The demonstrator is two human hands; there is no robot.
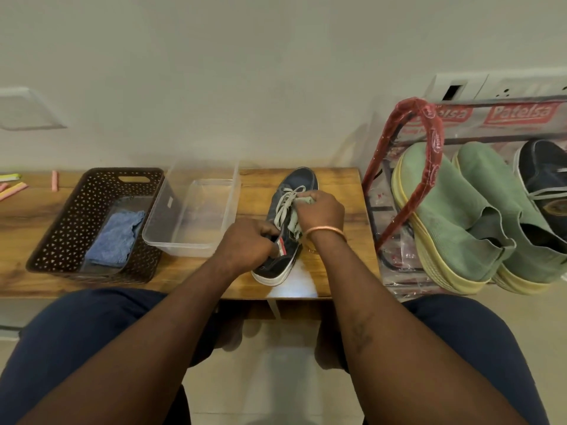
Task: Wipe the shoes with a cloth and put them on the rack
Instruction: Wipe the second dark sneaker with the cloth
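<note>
- Subject: dark navy lace-up canvas sneaker (302, 182) lies on the wooden tabletop (340, 191). Toe points to the wall, heel to the person. It sits between the clear plastic tub (171, 210) and the rack.
- Left hand (245, 245): fingers curled round the sneaker's heel collar, steadying it.
- Right hand (322, 210): closed on a bunched pale green cloth (306, 199), pressed against the laces and tongue (a copper-coloured bangle (325, 230) sits at that wrist).
- Step in hand, as judged: wiping the upper of this sneaker. The wipe is under way, not finished.
- Rack: plastic-wrapped shoe rack with a red-sleeved frame (429, 124), just beside the right end of the tabletop.
- Rack contents: two sage-green knit slip-on shoes with yellow soles (441, 204), side by side. At the far right is a second dark navy sneaker (543, 170), partly cut off by the picture edge.
- Progress estimate: three shoes racked, presumably already wiped. One shoe is on the tabletop under the cloth.
- Left to do: complete the wipe (I cannot tell which parts are already cleaned), then set the sneaker on the rack beside its apparent mate.
- Other items: brown perforated plastic basket (92, 179) at the left holds a crumpled blue cloth (116, 237), touched by neither hand.
</note>
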